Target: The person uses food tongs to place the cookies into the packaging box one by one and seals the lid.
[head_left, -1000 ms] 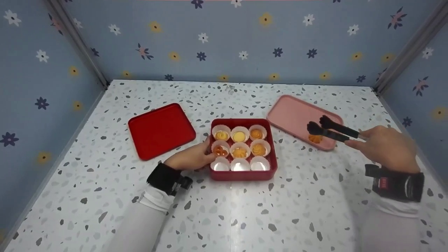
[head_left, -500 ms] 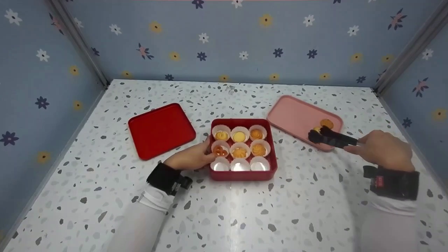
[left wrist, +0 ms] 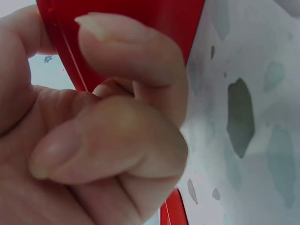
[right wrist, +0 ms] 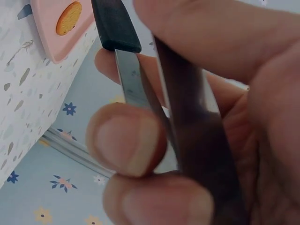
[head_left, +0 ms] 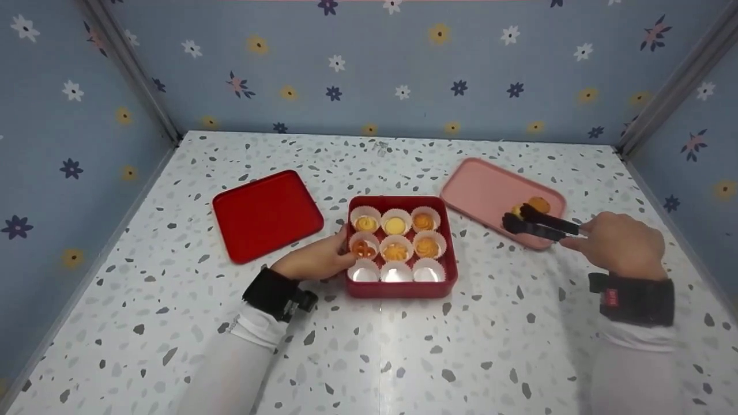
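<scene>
My left hand point(head_left: 317, 257) grips the left wall of a red box point(head_left: 398, 289), thumb over the rim; its other fingers look curled in the left wrist view. Paper cups point(head_left: 427, 270) fill the box in three rows. Cookies point(head_left: 426, 246) sit in the back and middle rows, among them a pretzel-shaped one point(head_left: 362, 248); the front-row cups show bare bottoms. My right hand point(head_left: 625, 243) holds black-tipped tongs point(head_left: 542, 222) by their metal arms. Their tips are spread around a partly hidden yellowish cookie point(head_left: 516, 211) on a pink tray point(head_left: 481, 181); contact cannot be told.
Behind the tongs, a round brown cookie point(head_left: 539, 204) lies on the pink tray. A bare red tray point(head_left: 266, 216) is at the left. All stand on a speckled white table point(head_left: 369, 351) with flowered panels point(head_left: 398, 69) at the back and sides.
My right hand has moved left, and the tong tips have come down and toward me at the pink tray. The round brown cookie behind them has come into sight. My left hand stays put.
</scene>
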The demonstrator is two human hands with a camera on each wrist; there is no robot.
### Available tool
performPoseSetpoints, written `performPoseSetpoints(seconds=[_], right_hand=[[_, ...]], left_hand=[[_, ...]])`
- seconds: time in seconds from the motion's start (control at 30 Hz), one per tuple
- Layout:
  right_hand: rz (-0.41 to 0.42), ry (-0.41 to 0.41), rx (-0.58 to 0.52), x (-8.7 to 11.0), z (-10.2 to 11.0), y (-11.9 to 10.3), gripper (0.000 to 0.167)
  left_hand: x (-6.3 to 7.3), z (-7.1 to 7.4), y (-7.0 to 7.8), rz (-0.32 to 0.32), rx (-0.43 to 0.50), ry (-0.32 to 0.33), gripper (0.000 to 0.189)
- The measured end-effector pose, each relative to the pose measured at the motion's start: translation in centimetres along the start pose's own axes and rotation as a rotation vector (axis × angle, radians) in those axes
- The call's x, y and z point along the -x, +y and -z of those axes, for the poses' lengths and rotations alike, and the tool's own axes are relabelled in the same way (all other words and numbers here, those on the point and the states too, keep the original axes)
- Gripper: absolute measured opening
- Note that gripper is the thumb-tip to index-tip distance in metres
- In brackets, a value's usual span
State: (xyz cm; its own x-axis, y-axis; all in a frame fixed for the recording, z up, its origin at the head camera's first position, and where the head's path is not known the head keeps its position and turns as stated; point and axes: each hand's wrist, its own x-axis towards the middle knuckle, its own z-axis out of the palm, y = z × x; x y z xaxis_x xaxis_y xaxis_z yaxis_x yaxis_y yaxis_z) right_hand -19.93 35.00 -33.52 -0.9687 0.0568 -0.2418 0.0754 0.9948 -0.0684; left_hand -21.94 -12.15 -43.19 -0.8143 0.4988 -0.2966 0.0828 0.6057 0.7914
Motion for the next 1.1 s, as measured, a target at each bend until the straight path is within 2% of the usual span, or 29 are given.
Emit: performPoseSetpoints(seconds=[0.23,0.4,0.6,0.77,1.1], right_hand=[[-0.010,0.019,0.007,-0.1,0.0,-0.2,0.082],[0.018,0.050,-0.012,-0.2,-0.1,-0.2,0.080],[0.030,0.108,-0.021,-0.7,-0.6,-0.4,0.084],[0.053,0.168,-0.051,-1.8,-1.6,-0.6,0.075],[0.030,0.150,-0.049,-2.9,-2.8,-1.6,0.077]], left_hand=[[0.0,0.0,0.0,-0.001,0.007,-0.002,0.075],[0.0,0.1,0.1,-0.001,-0.001,-0.009,0.075],[0.1,0.1,0.1,-0.003,-0.015,-0.008,0.075],[0.1,0.0,0.0,-0.014,0.000,-0.004,0.076],[0.0,0.0,-0.1,-0.009,0.024,-0.010,0.075]])
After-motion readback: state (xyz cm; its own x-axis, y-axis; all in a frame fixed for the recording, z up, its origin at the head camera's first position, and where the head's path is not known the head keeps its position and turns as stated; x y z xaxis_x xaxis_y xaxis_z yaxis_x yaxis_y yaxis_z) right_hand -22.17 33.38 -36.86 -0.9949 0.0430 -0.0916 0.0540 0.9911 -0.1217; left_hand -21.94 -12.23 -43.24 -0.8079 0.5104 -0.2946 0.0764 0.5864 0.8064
